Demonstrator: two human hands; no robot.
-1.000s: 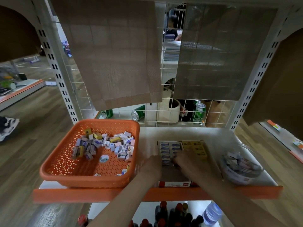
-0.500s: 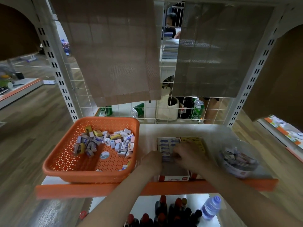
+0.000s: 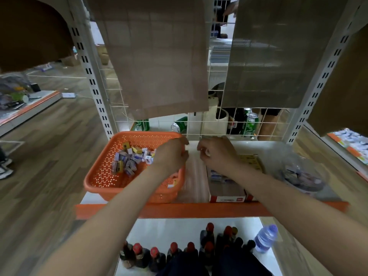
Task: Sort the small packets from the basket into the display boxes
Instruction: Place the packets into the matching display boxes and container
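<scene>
Both of your hands hang in the middle of the frame, close together but not touching. Your left hand (image 3: 171, 154) hovers over the right rim of the orange perforated plastic basket (image 3: 99, 176), and your right hand (image 3: 218, 154) is over the pale shelf surface just behind the display boxes. The fingers of each hand are curled inward, and the blur hides whether either one pinches a packet, so I cannot tell if you are carrying anything.

The loose heap of small packets (image 3: 129, 160), blue-and-white with a few yellow, lies toward the back of the basket, left of your left hand. A few strays lie near the basket's right wall. The red-fronted cardboard display box (image 3: 227, 199) sits at the shelf's orange front edge (image 3: 199, 210), right of the basket. It holds a row of blue-and-white packets at its far end, and its near end looks unfilled. The yellow-packed display box (image 3: 252, 162) stands just beside it on the right, partly under your right forearm.

Judging by the pose, you are between a placement and the next pick. Plenty remains in the basket, so the sorting looks far from finished.

Next, reach your left hand into the heap and single out one packet. Check its colour, then seat it flat in the matching box against the row already there.
</scene>
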